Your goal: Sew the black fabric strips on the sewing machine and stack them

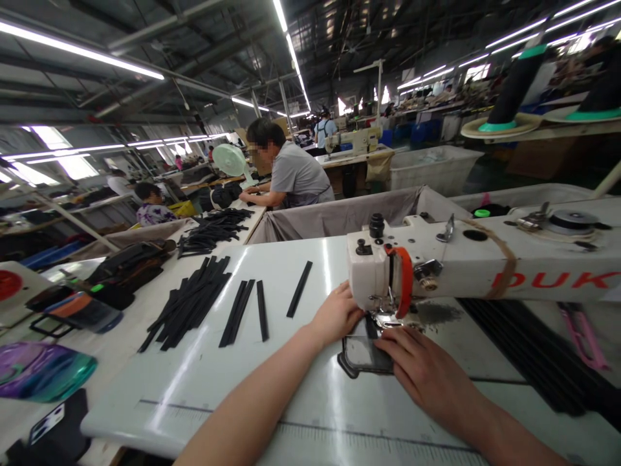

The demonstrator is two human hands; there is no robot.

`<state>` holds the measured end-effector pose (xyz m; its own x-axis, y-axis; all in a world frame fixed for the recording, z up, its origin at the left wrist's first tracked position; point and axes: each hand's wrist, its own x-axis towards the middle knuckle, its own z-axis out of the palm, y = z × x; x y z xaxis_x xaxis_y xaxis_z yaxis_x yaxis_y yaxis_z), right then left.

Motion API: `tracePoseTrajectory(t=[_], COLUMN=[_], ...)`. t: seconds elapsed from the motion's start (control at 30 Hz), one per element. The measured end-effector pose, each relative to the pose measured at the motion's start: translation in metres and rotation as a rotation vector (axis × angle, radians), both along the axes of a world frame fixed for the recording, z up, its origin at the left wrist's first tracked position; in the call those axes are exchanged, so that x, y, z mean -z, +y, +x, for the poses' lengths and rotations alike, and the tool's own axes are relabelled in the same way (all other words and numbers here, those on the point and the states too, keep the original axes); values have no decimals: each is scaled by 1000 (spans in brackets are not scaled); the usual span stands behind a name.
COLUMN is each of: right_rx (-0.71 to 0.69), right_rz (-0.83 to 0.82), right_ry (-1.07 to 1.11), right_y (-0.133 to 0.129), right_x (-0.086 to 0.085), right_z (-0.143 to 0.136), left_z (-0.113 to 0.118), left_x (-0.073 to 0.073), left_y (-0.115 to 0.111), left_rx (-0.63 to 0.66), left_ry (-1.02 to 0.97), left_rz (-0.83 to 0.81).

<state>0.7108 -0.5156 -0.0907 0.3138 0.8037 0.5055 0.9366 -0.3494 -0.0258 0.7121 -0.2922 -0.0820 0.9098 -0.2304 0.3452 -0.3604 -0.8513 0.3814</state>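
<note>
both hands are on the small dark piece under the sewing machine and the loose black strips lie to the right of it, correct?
Not quite. In the head view both the left hand and right hand rest at the dark piece under the sewing machine, but the black strips lie to its left.

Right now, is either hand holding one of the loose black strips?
No. Both the left hand and right hand rest flat on the dark piece under the sewing machine; the black strips lie apart, untouched.
</note>
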Motion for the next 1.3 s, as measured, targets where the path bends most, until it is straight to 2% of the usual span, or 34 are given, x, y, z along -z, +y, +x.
tracePoseTrajectory(t=[0.07, 0.13, 0.2, 0.27, 0.37, 0.43, 0.57, 0.63, 0.77, 1.0, 1.3], right_rx=[-7, 2, 16, -2, -82, -117, -119, -121, -105, -77, -82], right_rz=[2, 14, 30, 40, 25, -5, -35, -33, -34, -47, -74], right_ry=[17, 35, 50, 56, 104, 165, 254, 275, 295, 333, 358], right_y=[0, -1, -1, -2, -3, -4, -7, -9, -11, -19, -20], right_x=[-1, -2, -2, -2, -1, -2, -4, -6, -7, -7, -8], right_z=[-1, -1, -1, -1, 1, 1, 0, -1, -1, -2, 0], left_z=[11, 14, 7, -10, -43, -61, -74, -73, -73, -73, -74], left_x=[-3, -7, -10, -12, -12, -11, -6, -3, 1, 7, 5], left_y=[10, 15, 10, -3, -27, -38, -34, -28, -28, -42, -49], left_rx=[-54, -181, -279, -323, -278, -237, -141, -88, -33, -127, -144], left_ry=[17, 17, 27, 52, 88, 88, 74, 85, 71, 40, 26], left_rz=[89, 111, 117, 130, 143, 89, -243, -340, -302, -252, -189])
